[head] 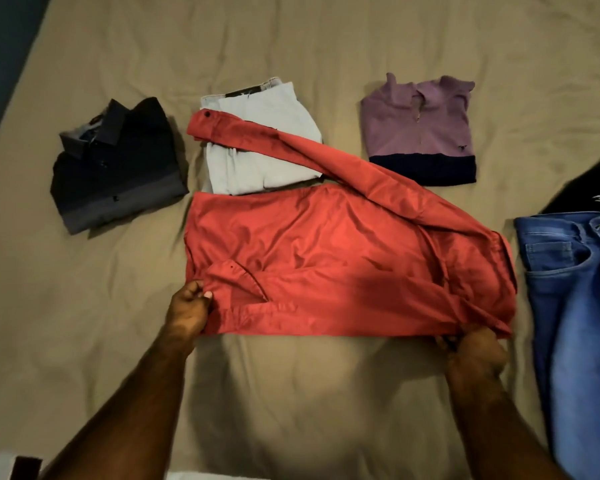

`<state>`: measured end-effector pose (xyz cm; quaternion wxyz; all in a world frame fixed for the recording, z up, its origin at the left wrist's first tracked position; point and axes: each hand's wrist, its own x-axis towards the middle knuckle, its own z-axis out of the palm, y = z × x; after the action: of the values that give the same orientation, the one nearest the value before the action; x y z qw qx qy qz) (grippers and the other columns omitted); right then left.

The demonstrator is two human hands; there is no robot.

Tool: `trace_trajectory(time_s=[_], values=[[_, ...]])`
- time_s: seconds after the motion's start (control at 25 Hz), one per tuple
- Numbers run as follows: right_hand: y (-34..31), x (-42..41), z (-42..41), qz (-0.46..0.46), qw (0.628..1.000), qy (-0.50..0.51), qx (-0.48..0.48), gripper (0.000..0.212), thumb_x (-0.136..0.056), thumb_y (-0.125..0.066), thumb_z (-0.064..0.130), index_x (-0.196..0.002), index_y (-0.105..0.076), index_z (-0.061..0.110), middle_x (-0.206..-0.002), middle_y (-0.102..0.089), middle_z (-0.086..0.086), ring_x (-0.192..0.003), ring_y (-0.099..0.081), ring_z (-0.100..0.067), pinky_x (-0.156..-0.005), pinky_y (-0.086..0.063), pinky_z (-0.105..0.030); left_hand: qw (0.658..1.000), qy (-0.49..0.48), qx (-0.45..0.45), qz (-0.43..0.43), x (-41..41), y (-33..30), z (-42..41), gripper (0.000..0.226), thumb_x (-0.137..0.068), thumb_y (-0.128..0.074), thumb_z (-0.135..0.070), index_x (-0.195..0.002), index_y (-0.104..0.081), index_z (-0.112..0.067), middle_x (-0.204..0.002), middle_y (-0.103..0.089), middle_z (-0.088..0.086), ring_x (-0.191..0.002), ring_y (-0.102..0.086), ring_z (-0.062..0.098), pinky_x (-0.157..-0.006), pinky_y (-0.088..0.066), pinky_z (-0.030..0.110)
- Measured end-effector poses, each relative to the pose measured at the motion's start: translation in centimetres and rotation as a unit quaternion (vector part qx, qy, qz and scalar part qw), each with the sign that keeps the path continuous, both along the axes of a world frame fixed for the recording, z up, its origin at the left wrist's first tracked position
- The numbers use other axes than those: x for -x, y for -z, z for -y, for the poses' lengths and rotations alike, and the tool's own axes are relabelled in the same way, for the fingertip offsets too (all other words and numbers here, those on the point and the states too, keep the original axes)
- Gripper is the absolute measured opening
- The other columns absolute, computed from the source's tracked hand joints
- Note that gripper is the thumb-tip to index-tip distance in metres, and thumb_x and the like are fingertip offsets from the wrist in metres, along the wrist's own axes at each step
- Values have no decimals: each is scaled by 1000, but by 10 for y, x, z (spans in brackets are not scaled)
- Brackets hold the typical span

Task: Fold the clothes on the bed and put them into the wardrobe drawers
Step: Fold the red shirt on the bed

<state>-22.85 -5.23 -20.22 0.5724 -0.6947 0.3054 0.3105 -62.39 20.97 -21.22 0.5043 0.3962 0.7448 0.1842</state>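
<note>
A red shirt (326, 258) lies partly folded on the tan bed sheet (291, 393), one sleeve stretched up and left across a folded pale grey garment (257, 157). My left hand (187, 310) pinches the shirt's near left corner. My right hand (471, 351) grips its near right corner. A folded dark shirt (118, 164) sits at the left. A folded purple top with a dark hem (420, 133) sits at the back right.
Blue jeans (575, 306) lie unfolded along the right edge, with a black garment (586, 188) behind them. The bed's left edge (11, 109) runs diagonally against a dark floor. Bare sheet stretches between my arms.
</note>
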Motion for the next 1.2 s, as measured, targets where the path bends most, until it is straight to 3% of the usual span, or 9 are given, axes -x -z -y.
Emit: trace_trajectory(time_s=[0.12,0.24,0.32,0.4,0.6,0.88,1.0,1.08,1.2], values=[[3,15,4,120,981,-12,152,39,-71,-66,32,-102,-70,8,-113,-72,-27,-77,-70,-33,-61,-56,-34,996,44,-52,-49,18,10,3,23,-96,-64,7,-107,-64,-13,-86,-64,8,-86,-62,33,-74,-48,32],[-11,39,-11,220,921,-129,295,77,-69,-61,52,-128,-59,3,-126,-65,-28,-110,-66,-47,-91,-54,-50,964,101,-165,-184,16,-9,6,28,-84,-56,-12,-108,-68,-7,-99,-69,15,-95,-67,40,-86,-50,38],[-21,59,-26,320,871,-209,309,65,-81,-60,43,-130,-55,1,-124,-61,-32,-109,-62,-52,-94,-52,-57,875,197,-309,-316,15,-24,9,40,-81,-54,-20,-116,-65,-5,-115,-65,23,-105,-61,45,-91,-49,48],[-10,77,-37,487,761,-318,288,40,-92,-61,29,-118,-63,-1,-116,-63,-31,-102,-62,-51,-90,-51,-56,769,339,-426,-336,-3,-32,18,44,-93,-56,-23,-132,-63,-6,-140,-58,23,-126,-55,45,-104,-44,52],[30,77,-44,549,535,-615,185,71,-101,-60,46,-156,-45,4,-166,-35,-20,-154,-34,-38,-125,-26,-52,616,652,-366,-246,-96,7,83,69,-105,-39,-53,-165,-32,-18,-175,-17,9,-162,-15,29,-126,-23,57],[37,13,10,533,513,-608,288,89,-103,-47,61,-163,-24,0,-172,-16,-22,-161,-11,-36,-127,-13,-63,685,557,-316,-346,-106,20,107,83,-101,-42,-60,-163,-32,-6,-173,-19,16,-162,-14,31,-128,-13,62],[47,21,27,541,490,-650,210,88,-101,-52,61,-164,-26,4,-173,-15,-17,-161,-14,-33,-126,-20,-61,637,618,-376,-267,-144,19,122,79,-103,-44,-60,-164,-32,-11,-174,-19,13,-162,-14,31,-127,-17,62],[53,10,37,509,516,-638,261,89,-101,-44,66,-164,-28,6,-174,-16,-15,-160,-19,-32,-125,-23,-58,610,645,-374,-266,-156,25,128,77,-103,-38,-62,-164,-33,-15,-175,-14,9,-162,-13,30,-127,-17,63],[39,-1,30,497,568,-588,290,75,-101,-53,56,-155,-47,5,-164,-41,-18,-149,-41,-36,-120,-31,-55,644,616,-350,-287,-161,28,126,80,-101,-45,-62,-165,-31,-16,-174,-18,11,-162,-14,32,-126,-17,64]])
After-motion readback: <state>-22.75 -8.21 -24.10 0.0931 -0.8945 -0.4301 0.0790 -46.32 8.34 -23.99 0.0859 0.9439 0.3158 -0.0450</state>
